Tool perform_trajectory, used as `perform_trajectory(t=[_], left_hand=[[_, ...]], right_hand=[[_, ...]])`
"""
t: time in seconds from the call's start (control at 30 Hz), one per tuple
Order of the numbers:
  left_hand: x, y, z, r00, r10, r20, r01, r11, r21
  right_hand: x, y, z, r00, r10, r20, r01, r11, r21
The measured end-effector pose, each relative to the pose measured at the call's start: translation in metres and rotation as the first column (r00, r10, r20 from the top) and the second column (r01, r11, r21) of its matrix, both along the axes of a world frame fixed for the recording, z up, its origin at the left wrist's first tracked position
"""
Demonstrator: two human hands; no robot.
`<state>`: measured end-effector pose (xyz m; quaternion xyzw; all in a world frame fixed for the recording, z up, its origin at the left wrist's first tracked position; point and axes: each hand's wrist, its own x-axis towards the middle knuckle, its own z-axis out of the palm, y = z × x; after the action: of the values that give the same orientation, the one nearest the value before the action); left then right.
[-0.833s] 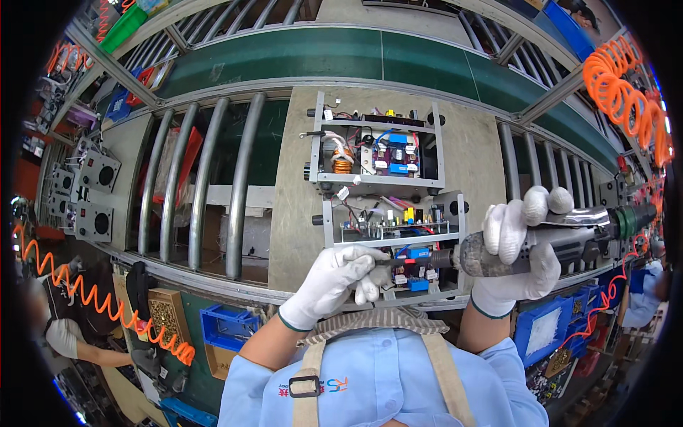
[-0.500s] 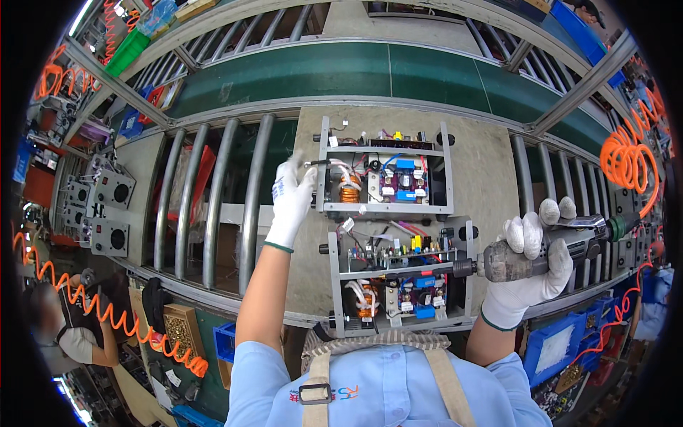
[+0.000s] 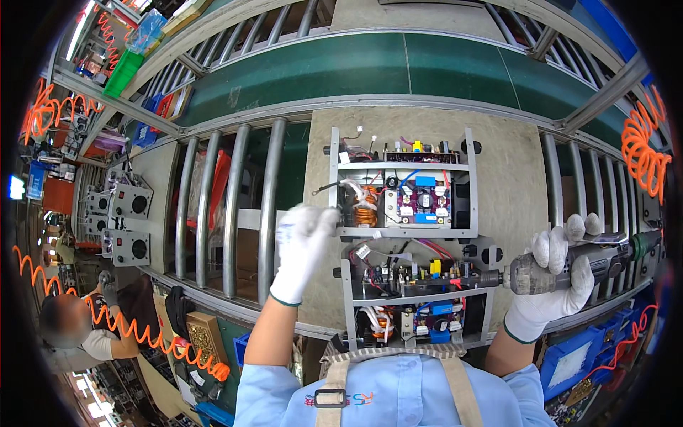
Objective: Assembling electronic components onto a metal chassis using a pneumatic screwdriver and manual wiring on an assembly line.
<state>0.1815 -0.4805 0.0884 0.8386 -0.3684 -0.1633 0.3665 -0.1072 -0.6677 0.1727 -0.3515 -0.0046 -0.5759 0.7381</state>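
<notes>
Power driver (image 3: 526,276): long axis left to right, bit (image 3: 434,282) pointing left above the nearer chassis (image 3: 348,302).
Right grip (image 3: 569,297): grasping the driver's body; bit extends left of it, green collar (image 3: 644,244) right.
Left grip (image 3: 304,238): blurred, near the far chassis (image 3: 405,233); cannot tell whether it holds anything.
Worktop (image 3: 516,178): beneath both chassis.

Took the left hand (image 3: 304,231) away from the bit (image 3: 466,282), up beside the upper chassis (image 3: 405,233) near the end of its black lead (image 3: 326,187), then down near that chassis's closest left corner, in a blur. Moved the driver (image 3: 533,276) farther from the body with the right hand (image 3: 551,302), shifting the bit from the near side of the bar (image 3: 377,296) on the lower chassis (image 3: 348,306) to just beyond it. Uncovered the coil (image 3: 384,326) there.
</notes>
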Motion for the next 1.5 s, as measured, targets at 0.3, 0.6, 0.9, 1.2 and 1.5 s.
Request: perform_trajectory(t=[0.3,0.6,0.9,1.2,1.5], left_hand=[[0.035,-0.051,-0.015,0.858,-0.33,0.394,0.446,0.86,-0.25],[0.04,-0.092,-0.031,0.603,-0.575,0.553,0.608,0.78,0.148],[0.025,-0.097,-0.035,0.56,-0.536,0.632,0.461,0.835,0.3],[0.026,-0.095,-0.036,0.587,-0.545,0.599,0.456,0.834,0.311],[0.026,-0.094,-0.026,0.584,-0.612,0.534,0.446,0.791,0.419]], right_hand=[[0.042,-0.013,0.012,0.996,-0.065,-0.066,0.063,0.998,-0.029],[0.087,-0.037,-0.002,0.994,-0.041,-0.099,0.025,0.987,-0.156],[0.13,-0.042,-0.03,0.955,-0.162,-0.248,0.103,0.967,-0.234],[0.146,-0.027,-0.035,0.923,-0.137,-0.359,0.008,0.94,-0.34],[0.173,-0.02,-0.027,0.865,-0.086,-0.494,-0.218,0.823,-0.524]])
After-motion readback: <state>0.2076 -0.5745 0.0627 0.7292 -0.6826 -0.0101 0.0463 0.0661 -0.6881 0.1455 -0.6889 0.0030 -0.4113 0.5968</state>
